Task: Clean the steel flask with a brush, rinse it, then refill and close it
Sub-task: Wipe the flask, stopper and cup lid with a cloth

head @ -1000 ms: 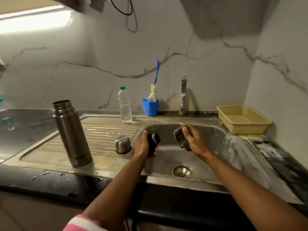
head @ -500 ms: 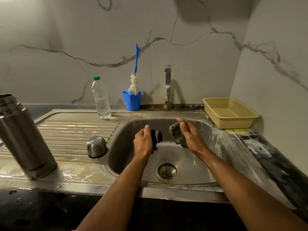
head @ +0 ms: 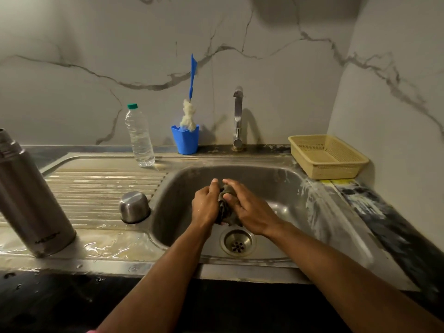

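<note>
The open steel flask (head: 31, 200) stands on the wet drainboard at the far left, its top cut by the frame edge. Its steel cup lid (head: 134, 207) sits upside down beside the basin. Over the sink basin (head: 283, 188), my left hand (head: 205, 205) grips the flask's dark stopper, now almost hidden between my hands. My right hand (head: 249, 207) presses a dark green scrub pad (head: 224, 210) against it. A blue-handled bottle brush (head: 190, 109) stands in a blue cup (head: 185, 140) at the back.
A clear water bottle (head: 139, 138) with a green cap stands behind the drainboard. The tap (head: 237, 118) rises behind the basin, with no water running. A beige plastic basket (head: 326, 156) sits at the back right. The drain (head: 237, 242) lies below my hands.
My hands, apart before, have come together over the basin, so the pad now covers the stopper. The view has tilted down and shifted right, pushing the flask to the left edge.
</note>
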